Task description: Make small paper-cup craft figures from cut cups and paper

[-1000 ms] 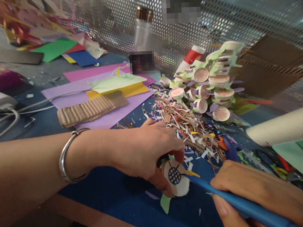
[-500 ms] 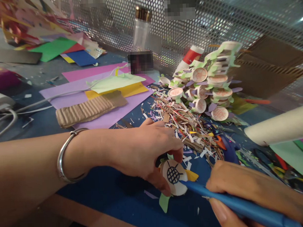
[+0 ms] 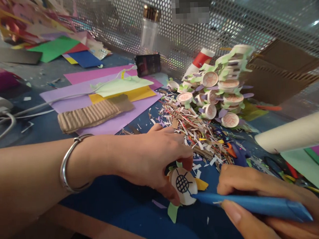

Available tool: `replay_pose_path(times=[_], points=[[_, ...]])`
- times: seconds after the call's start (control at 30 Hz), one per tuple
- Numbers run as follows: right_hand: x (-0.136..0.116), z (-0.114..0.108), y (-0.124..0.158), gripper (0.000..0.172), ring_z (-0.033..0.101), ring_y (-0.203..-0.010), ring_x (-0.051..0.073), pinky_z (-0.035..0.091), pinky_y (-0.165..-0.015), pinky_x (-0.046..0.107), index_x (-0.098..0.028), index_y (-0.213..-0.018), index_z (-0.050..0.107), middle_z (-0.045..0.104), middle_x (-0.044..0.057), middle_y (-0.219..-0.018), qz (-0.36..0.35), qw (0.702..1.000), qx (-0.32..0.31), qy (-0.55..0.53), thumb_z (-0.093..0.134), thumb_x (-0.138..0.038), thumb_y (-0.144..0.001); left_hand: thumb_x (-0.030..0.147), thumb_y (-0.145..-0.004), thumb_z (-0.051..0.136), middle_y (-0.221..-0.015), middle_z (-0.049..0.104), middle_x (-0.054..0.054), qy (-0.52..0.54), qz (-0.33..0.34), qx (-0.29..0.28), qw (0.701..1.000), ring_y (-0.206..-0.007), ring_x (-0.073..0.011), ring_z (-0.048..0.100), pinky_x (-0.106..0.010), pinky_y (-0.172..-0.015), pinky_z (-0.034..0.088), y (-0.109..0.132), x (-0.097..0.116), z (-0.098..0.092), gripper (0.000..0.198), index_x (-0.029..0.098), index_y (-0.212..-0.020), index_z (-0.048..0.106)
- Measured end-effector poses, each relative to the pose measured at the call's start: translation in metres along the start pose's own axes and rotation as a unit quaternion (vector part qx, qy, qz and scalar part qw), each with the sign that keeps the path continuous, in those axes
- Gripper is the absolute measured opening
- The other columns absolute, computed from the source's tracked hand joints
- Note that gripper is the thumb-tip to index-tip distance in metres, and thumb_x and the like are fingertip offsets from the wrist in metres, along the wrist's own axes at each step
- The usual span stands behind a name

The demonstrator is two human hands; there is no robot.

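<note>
My left hand (image 3: 153,162), with a silver bangle at the wrist, grips a round white paper disc (image 3: 176,194) between thumb and fingers, low over the blue tabletop. A dark grid inside a circle is drawn on the disc, with short lines running outward from it. Green and yellow paper tabs (image 3: 201,184) stick out from its edge. In my right hand (image 3: 247,196) is a blue marker (image 3: 253,203), its tip touching the lower right part of the disc. The fingers of the left hand hide the disc's left edge.
A heap of paper scraps (image 3: 186,123) lies just beyond the hands. Behind it stand stacked discs with paper tabs (image 3: 232,97). Coloured sheets and corrugated cardboard (image 3: 93,113) lie at left, near a phone (image 3: 148,65) and a cable. A white roll (image 3: 294,133) is at right.
The marker tip has shifted slightly downward on the disc and its barrel has swung flatter. A short dark line now runs from the circle toward the tip. My left hand keeps its place.
</note>
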State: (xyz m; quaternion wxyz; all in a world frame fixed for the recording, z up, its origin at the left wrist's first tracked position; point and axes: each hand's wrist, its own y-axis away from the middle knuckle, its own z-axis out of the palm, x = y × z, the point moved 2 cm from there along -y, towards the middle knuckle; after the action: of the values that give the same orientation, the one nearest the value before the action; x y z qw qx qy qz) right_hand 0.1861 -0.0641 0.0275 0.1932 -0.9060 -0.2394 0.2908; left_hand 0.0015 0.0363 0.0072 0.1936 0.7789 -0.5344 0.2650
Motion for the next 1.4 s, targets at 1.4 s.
replay_pose_path(times=[1.4], points=[[-0.002,0.016,0.001,0.020,0.064,-0.051,0.010,0.052,-0.054,0.017,-0.030,-0.087,0.061,0.068,-0.008,-0.068,0.025,0.997,0.005,-0.075,0.060,-0.012,-0.078,0.038,-0.073,0.087,-0.115,0.065,-0.005,-0.027,-0.001,0.006,1.000,-0.118,-0.0303,0.050,-0.039,-0.092,0.035,0.000,0.002,0.000,0.042,0.023,-0.109,0.070]])
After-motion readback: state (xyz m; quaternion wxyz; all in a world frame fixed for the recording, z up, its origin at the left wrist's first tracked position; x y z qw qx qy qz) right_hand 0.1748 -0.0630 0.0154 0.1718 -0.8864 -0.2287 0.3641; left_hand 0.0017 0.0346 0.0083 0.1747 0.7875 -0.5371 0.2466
